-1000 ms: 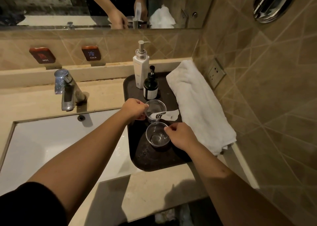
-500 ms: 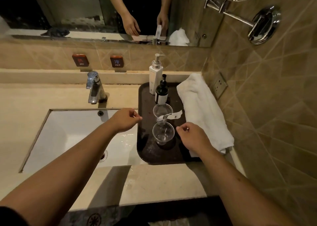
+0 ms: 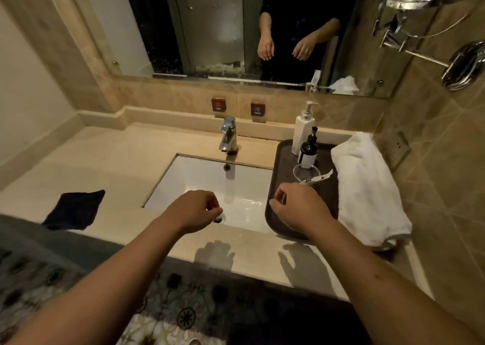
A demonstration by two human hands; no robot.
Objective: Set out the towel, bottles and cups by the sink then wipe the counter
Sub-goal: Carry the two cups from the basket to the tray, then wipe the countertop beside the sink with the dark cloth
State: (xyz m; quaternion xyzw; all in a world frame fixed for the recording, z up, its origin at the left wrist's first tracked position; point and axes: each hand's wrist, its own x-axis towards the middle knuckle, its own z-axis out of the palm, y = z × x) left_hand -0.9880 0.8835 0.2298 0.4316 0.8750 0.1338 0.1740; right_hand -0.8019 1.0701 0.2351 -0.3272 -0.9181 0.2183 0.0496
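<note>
A dark tray [image 3: 282, 158] lies right of the sink. On it stand a white pump bottle [image 3: 303, 131], a small dark pump bottle [image 3: 309, 150] and a clear cup [image 3: 305, 173] with a paper strip [image 3: 320, 178] across it. A second cup is hidden behind my right hand [image 3: 299, 207], which hovers over the tray's front with loosely curled fingers and holds nothing. A folded white towel [image 3: 367, 187] lies along the tray's right side. Above the sink basin [image 3: 199, 182], my left hand [image 3: 194, 211] hangs loosely curled and holds nothing. A dark cloth [image 3: 74, 209] lies on the counter at the left.
The faucet [image 3: 228, 135] stands behind the sink, with hot and cold tags on the ledge. A mirror covers the back wall. A tiled wall with a socket [image 3: 400, 148] and a chrome swing-arm mirror [image 3: 462, 65] closes the right side. A patterned rug [image 3: 162, 316] lies below.
Both hands have drawn back from the cups toward me, the left one now over the sink. The view has pulled back and shows the dark cloth at the left.
</note>
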